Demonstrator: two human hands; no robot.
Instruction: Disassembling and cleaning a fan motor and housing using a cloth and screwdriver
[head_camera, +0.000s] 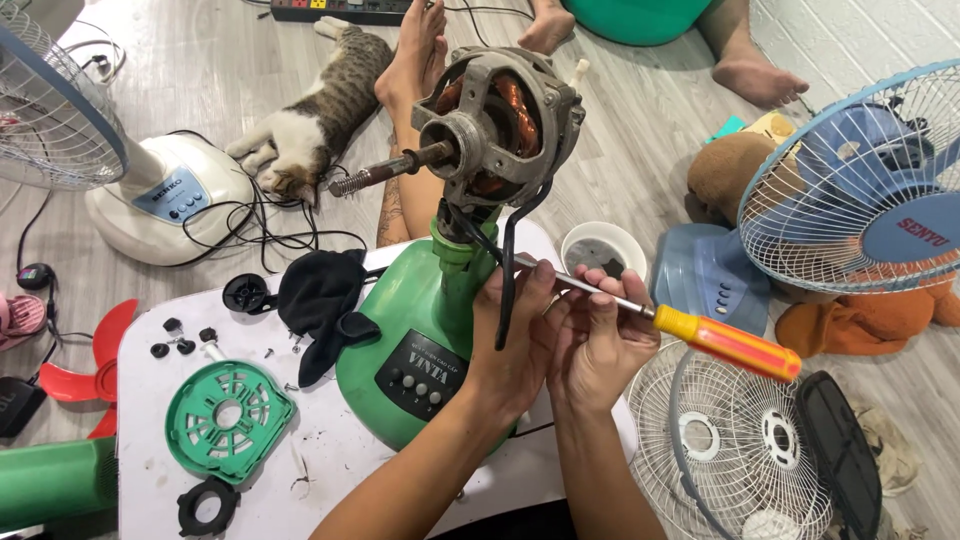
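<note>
A green fan base (400, 320) stands on a white table (150, 420), its bare grey motor (500, 120) with copper windings and a threaded shaft on top. My left hand (515, 335) grips the green neck and the black cable just under the motor. My right hand (600, 335) holds the metal shank of a screwdriver (725, 340) with a yellow and orange handle. The tip points at the neck near the cable, hidden behind my left fingers.
On the table lie a green round cover (225, 415), black knobs, screws and a black cloth (320, 295). A cat (315, 110) sleeps on the floor. A white fan (160, 195), blue fan (860, 190), white grille (720, 440) and another person's legs surround the table.
</note>
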